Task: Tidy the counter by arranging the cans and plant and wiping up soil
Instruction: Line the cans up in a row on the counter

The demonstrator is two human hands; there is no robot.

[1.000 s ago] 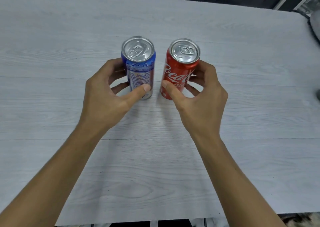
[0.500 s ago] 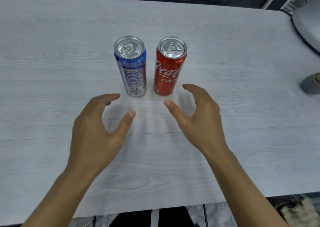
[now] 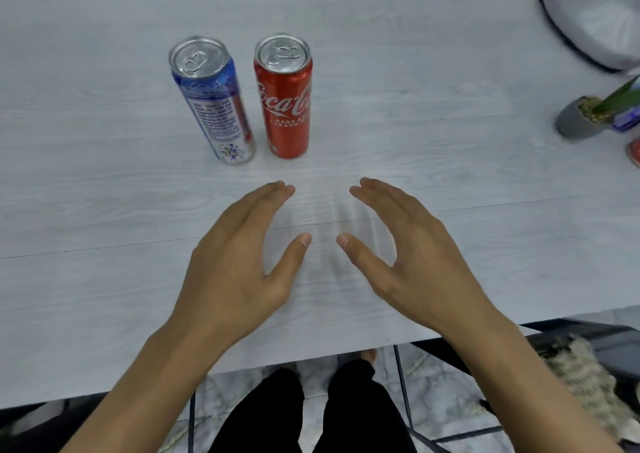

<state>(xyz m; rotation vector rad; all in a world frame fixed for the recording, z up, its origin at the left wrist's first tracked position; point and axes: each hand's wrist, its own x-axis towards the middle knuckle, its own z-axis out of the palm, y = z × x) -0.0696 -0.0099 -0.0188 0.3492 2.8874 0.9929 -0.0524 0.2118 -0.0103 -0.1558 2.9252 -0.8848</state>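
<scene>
Two slim cans stand upright side by side on the pale wood-grain counter [image 3: 104, 210]: a blue and white can [image 3: 214, 106] on the left and a red cola can [image 3: 285, 103] on the right, a small gap between them. My left hand [image 3: 239, 262] and my right hand [image 3: 405, 255] hover over the counter in front of the cans, fingers straight and relaxed, holding nothing and apart from both cans. A small grey pot with a green plant [image 3: 585, 115] lies tipped at the far right edge, soil showing at its mouth.
A grey-white rounded cushion or seat [image 3: 595, 20] sits at the back right. A red object [image 3: 634, 151] and a blue-purple object [image 3: 628, 120] peek in beside the pot. The counter's front edge runs just below my wrists, with my legs and tiled floor beneath.
Both hands let go of the cans and drew back toward me. The cans stay upright together. The view shifted right, bringing the tipped plant pot into sight.
</scene>
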